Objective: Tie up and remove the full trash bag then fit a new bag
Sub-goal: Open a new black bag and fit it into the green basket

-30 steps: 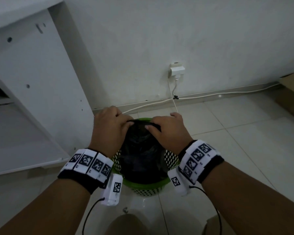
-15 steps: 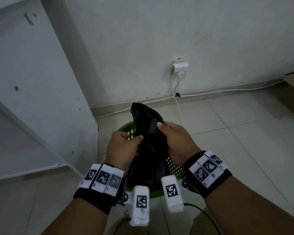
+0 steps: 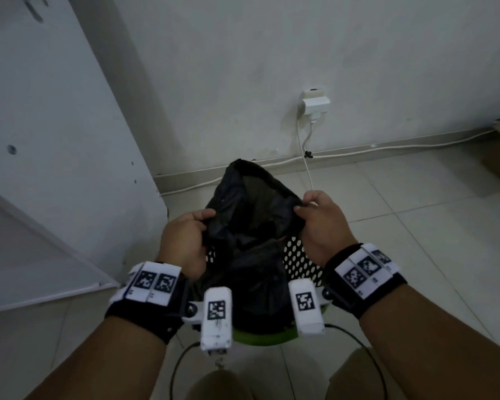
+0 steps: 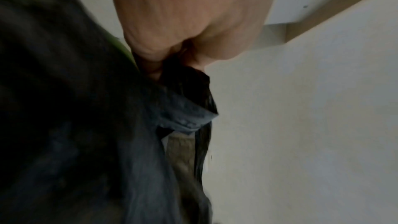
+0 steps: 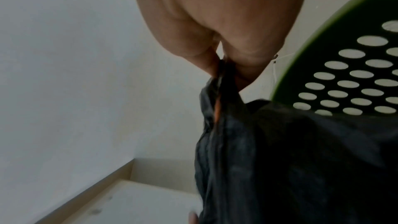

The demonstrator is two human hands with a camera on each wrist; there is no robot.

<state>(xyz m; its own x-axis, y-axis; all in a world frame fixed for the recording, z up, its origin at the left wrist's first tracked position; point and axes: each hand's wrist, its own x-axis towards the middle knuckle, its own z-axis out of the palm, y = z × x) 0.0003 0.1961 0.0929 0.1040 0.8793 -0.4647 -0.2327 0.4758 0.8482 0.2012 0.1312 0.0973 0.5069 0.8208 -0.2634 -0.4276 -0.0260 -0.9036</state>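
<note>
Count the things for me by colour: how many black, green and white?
Black: 1, the bag
Green: 1, the bin
White: 3, the plug, the cable and the shelf
Total: 5

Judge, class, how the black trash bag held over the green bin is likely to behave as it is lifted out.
The black trash bag probably stays floppy: its film creases and sags between the left hand and the right hand. It looks thin, so it may stretch or tear where fingers pinch its rim. The perforated green bin looks light and might lift or tip with it.
</note>
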